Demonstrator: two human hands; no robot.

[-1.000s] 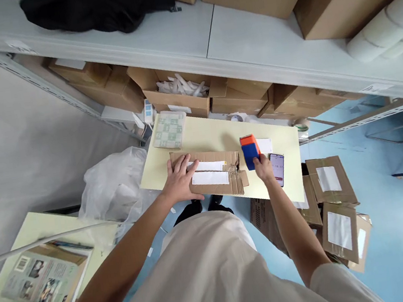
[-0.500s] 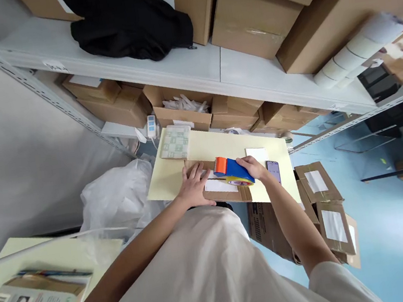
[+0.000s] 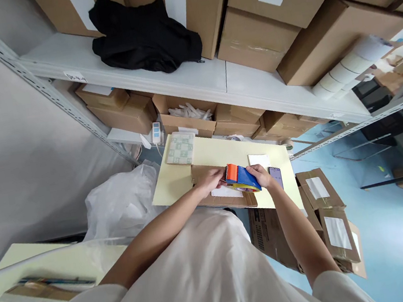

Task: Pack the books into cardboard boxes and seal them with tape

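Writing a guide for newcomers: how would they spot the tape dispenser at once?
Find the pale yellow table in front of the shelving. On its near side lies a cardboard box; the tape dispenser is over it, in the right grip. Unlike the brown box and white paper nearby, it is bright blue and orange.

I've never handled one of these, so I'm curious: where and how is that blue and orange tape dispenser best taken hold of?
Probably by the blue end of the tape dispenser, coming from the person's right, where the right hand holds it. The orange end points toward the left hand and seems to carry a toothed edge, so a grip there looks less wise.
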